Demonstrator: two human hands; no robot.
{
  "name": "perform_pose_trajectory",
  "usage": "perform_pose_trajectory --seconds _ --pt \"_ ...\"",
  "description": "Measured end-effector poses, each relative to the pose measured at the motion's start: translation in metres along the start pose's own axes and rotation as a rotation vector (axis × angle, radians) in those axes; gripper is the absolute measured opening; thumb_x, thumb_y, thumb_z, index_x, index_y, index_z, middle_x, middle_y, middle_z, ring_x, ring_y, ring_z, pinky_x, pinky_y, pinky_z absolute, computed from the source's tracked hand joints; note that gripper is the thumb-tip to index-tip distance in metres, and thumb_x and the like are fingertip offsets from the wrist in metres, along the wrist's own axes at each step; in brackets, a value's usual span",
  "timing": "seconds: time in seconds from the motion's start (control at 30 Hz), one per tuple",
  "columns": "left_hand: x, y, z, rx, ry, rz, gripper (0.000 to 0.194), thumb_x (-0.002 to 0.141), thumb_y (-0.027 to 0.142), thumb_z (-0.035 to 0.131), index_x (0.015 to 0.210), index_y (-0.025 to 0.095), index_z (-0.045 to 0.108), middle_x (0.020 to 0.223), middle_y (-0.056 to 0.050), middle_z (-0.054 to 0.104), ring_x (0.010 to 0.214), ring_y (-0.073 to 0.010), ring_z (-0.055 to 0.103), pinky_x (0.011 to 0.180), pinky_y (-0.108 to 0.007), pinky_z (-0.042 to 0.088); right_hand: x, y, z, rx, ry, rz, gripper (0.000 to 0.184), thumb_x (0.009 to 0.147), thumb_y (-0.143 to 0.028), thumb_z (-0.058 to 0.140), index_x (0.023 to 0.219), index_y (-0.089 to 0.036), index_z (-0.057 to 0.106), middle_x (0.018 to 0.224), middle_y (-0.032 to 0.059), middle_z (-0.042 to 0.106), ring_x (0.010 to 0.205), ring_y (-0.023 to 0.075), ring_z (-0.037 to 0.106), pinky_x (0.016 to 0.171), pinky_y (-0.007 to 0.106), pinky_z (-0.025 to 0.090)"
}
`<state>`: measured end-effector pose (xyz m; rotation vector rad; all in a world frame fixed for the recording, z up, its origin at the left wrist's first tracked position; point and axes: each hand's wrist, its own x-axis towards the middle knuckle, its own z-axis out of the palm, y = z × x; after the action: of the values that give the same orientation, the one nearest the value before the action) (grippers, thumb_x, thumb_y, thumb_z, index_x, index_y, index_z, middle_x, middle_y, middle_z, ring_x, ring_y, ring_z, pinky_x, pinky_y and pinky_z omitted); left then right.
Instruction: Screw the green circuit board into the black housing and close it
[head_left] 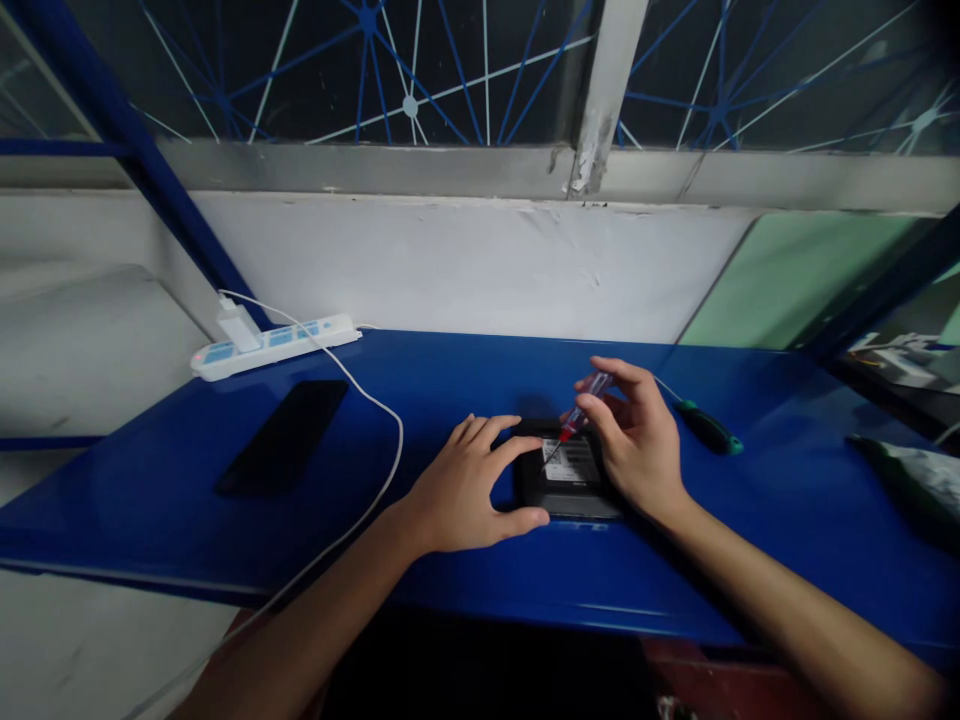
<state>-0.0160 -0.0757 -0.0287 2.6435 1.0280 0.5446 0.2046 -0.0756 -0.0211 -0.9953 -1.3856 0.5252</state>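
Observation:
A small black device (pixel 568 480) with a white label lies near the front edge of the blue shelf (pixel 465 390). My left hand (pixel 469 490) grips its left side, thumb along the front edge and fingers over the top. My right hand (pixel 637 440) pinches a small red-handled screwdriver (pixel 581 415), tilted so that its tip touches the label area on top of the device.
A green-handled screwdriver (pixel 709 428) lies to the right of my right hand. A black phone (pixel 285 436) lies flat at the left, behind it a white power strip (pixel 274 345) with a charger and a white cable (pixel 375 470) trailing off the front edge. A crumpled bag (pixel 911 478) sits at far right.

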Motion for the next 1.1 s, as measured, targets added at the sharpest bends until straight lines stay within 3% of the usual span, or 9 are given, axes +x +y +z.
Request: perform_pose_trajectory --seconds 0.17,0.37,0.57,0.77,0.83,0.97,1.1 --pt "0.002 -0.001 0.001 0.020 -0.010 -0.013 0.069 0.081 0.061 0.070 0.138 0.030 0.050 0.148 -0.012 0.045 0.138 -0.0374 0.042 0.118 -0.065 0.023 0.003 -0.003 -0.001 0.000 -0.049 0.045 0.034 0.088 -0.038 0.069 0.119 -0.029 0.059 0.101 0.0009 0.067 0.072 0.0141 0.070 0.067 0.032 0.061" --pt "0.004 -0.001 -0.001 0.016 -0.024 -0.038 0.069 0.080 0.064 0.071 0.136 0.029 0.053 0.147 -0.012 0.047 0.137 -0.0397 0.043 0.117 -0.067 0.024 0.010 -0.013 -0.004 -0.007 -0.025 0.048 0.021 0.089 -0.037 0.066 0.107 -0.026 0.065 0.084 -0.0017 0.067 0.061 0.0108 0.063 0.060 0.028 0.057" --pt "0.004 0.001 -0.002 0.016 -0.017 -0.038 0.068 0.079 0.062 0.072 0.135 0.029 0.054 0.146 -0.012 0.048 0.136 -0.0396 0.045 0.116 -0.066 0.025 0.008 -0.017 -0.005 0.106 -0.109 0.113 0.026 0.099 -0.039 0.049 0.120 -0.027 0.060 0.111 0.0040 0.072 0.082 0.0150 0.072 0.069 0.032 0.060" --pt "0.004 0.000 0.000 0.025 -0.010 -0.037 0.069 0.079 0.063 0.072 0.136 0.028 0.054 0.144 -0.013 0.050 0.135 -0.0380 0.046 0.117 -0.064 0.025 0.009 -0.014 -0.004 0.036 -0.052 0.059 0.021 0.090 -0.039 0.065 0.106 -0.025 0.063 0.092 -0.0011 0.067 0.062 0.0094 0.064 0.059 0.026 0.056" --pt "0.004 -0.001 0.000 0.027 -0.013 -0.035 0.069 0.079 0.063 0.072 0.135 0.028 0.054 0.142 -0.013 0.052 0.134 -0.0375 0.047 0.116 -0.064 0.025 0.010 -0.014 -0.004 0.042 -0.046 0.058 0.022 0.091 -0.039 0.064 0.108 -0.025 0.062 0.091 -0.0004 0.068 0.067 0.0117 0.068 0.061 0.027 0.057" --pt "0.005 -0.003 0.000 0.026 -0.006 -0.041 0.069 0.078 0.064 0.072 0.135 0.028 0.054 0.139 -0.012 0.054 0.131 -0.0366 0.049 0.116 -0.062 0.027 0.010 -0.015 -0.005 0.100 -0.095 0.102 0.025 0.098 -0.038 0.050 0.117 -0.025 0.059 0.108 0.0047 0.071 0.084 0.0164 0.073 0.069 0.031 0.060" --pt "0.006 -0.003 0.002 0.028 -0.002 -0.045 0.069 0.080 0.066 0.070 0.136 0.029 0.054 0.141 -0.012 0.053 0.133 -0.0369 0.048 0.116 -0.062 0.027 0.009 -0.016 -0.005 0.085 -0.110 0.100 0.025 0.097 -0.039 0.053 0.116 -0.026 0.061 0.109 0.0034 0.070 0.079 0.0145 0.071 0.068 0.031 0.059"
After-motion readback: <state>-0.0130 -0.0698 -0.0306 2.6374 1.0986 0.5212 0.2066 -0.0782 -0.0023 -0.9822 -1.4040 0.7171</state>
